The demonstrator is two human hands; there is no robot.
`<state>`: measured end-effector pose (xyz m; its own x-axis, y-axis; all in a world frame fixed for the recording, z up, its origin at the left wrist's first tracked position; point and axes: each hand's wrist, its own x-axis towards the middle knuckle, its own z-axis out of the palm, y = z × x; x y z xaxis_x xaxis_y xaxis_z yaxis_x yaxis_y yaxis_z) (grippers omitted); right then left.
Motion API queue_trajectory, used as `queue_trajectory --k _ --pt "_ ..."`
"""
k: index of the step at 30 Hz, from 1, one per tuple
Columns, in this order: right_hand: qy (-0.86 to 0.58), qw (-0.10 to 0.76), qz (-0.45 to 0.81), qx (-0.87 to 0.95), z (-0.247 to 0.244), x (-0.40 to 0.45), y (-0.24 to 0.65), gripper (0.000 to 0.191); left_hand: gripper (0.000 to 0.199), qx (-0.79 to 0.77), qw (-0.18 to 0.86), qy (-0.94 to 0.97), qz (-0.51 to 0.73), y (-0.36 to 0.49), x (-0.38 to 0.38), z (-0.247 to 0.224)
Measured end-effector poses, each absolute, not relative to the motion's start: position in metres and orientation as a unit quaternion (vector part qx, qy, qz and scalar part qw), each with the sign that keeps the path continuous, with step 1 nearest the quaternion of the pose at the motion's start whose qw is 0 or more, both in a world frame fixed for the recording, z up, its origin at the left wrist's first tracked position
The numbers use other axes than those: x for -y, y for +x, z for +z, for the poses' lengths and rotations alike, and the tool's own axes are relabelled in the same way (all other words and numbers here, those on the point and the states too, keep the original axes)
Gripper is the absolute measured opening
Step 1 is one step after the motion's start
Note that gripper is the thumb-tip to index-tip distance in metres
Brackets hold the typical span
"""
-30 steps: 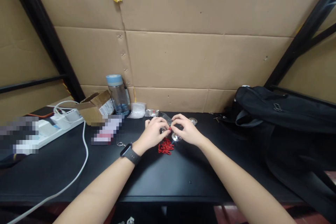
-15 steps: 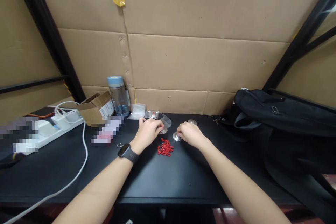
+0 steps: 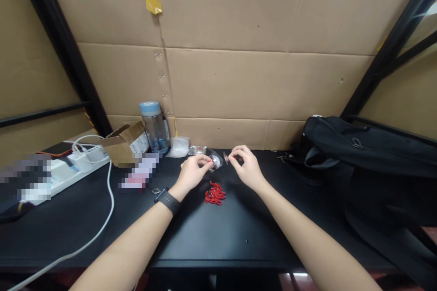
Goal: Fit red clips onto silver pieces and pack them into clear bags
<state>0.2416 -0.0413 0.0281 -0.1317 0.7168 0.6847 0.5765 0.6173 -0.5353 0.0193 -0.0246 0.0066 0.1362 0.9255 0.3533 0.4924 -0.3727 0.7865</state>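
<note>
My left hand point(image 3: 195, 169) pinches a small round, shiny disc point(image 3: 215, 162) with a bit of red at its middle, held face-on above the table. A clear plastic bag point(image 3: 214, 154) lies just behind that disc, partly covered by it. Across a narrow gap, my right hand point(image 3: 246, 166) grips a similar disc point(image 3: 226, 158) between thumb and finger, turned edge-on. Below both hands a pile of red knotted cords point(image 3: 215, 193) rests on the black table point(image 3: 211, 236). Whether the discs are metal or clear plastic I cannot tell.
Behind my left hand are a small clear packet point(image 3: 198, 150), a white plastic packet point(image 3: 179, 146) and a water bottle point(image 3: 155, 129). An open cardboard box point(image 3: 124, 145) and a white power strip point(image 3: 90, 159) stand left. A black backpack point(image 3: 372, 154) fills the right side.
Both hands have lifted their discs off the table and brought them closer together. The right disc has turned from lying flat to edge-on. The red cords stay put.
</note>
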Motion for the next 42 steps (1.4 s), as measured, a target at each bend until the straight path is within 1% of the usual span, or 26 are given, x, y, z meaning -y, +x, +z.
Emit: queue_trajectory --k 5,13,20,22,24,27,29,33,38,42 --pt "-0.439 0.528 0.081 0.723 0.029 0.042 0.241 0.014 0.020 -0.477 0.252 0.706 0.459 0.021 0.021 0.004" --pt "-0.446 0.548 0.084 0.703 0.024 0.041 0.239 0.016 0.020 -0.454 0.254 0.712 0.473 0.022 0.023 0.006" --pt "-0.437 0.561 0.102 0.696 0.011 0.049 0.219 0.012 0.021 -0.407 0.322 0.675 0.524 0.034 0.026 0.002" --pt "-0.424 0.562 0.133 0.698 0.004 0.050 0.213 0.012 0.022 -0.388 0.356 0.662 0.533 0.038 0.030 0.004" --pt "-0.406 0.561 0.198 0.693 -0.002 0.049 0.210 0.013 0.022 -0.382 0.371 0.663 0.526 0.039 0.032 0.005" --pt "-0.383 0.554 0.317 0.668 -0.007 0.045 0.211 0.018 0.021 -0.398 0.350 0.679 0.508 0.036 0.032 0.003" --pt "-0.377 0.549 0.369 0.648 -0.008 0.043 0.213 0.023 0.021 -0.412 0.336 0.683 0.501 0.033 0.029 0.000" --pt "-0.370 0.543 0.424 0.623 -0.006 0.043 0.215 0.028 0.021 -0.436 0.316 0.687 0.489 0.029 0.024 -0.004" --pt "-0.365 0.528 0.469 0.607 -0.004 0.045 0.217 0.027 0.021 -0.453 0.297 0.696 0.471 0.028 0.021 -0.005" --pt "-0.369 0.504 0.485 0.612 0.000 0.047 0.217 0.035 0.021 -0.468 0.292 0.694 0.463 0.027 0.020 -0.008"
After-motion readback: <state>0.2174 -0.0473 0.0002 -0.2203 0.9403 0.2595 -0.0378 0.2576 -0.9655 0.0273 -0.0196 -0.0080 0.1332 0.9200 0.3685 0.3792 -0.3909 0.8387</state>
